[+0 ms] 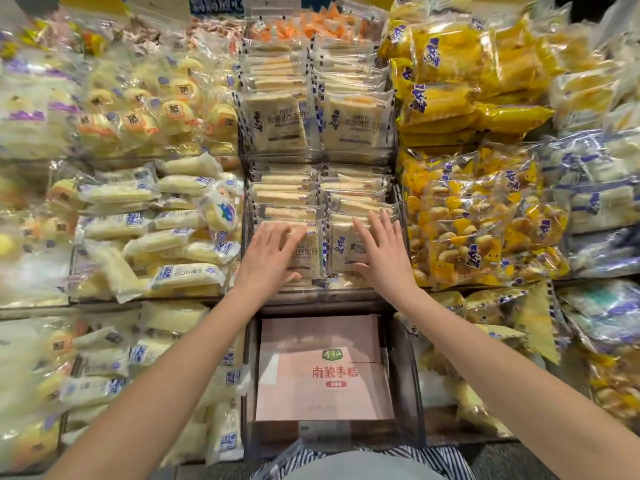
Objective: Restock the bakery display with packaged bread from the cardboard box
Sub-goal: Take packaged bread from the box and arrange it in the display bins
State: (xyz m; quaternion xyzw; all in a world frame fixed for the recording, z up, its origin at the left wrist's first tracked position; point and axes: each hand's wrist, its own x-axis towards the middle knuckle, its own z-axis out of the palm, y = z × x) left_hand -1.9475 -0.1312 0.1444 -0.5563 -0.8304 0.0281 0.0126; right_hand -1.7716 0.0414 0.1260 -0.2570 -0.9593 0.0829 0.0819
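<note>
Centre frame: the left hand [270,254] lies flat, fingers spread, on the left bread packet [311,254]. The right hand [384,251], equally open, presses the right bread packet [343,247]. Packets fill the bin [322,293] wall to wall. The cardboard box [322,372] sits just below.

Blue sign [216,4] with white characters at top, striped garment [437,457] at bottom edge, dark floor [519,462] beside it

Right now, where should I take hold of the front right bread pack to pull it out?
Probably its top edge, from above: the pack stands leaning back, its foot behind the bin's front wall, and a neighbour sits close on its left.
</note>
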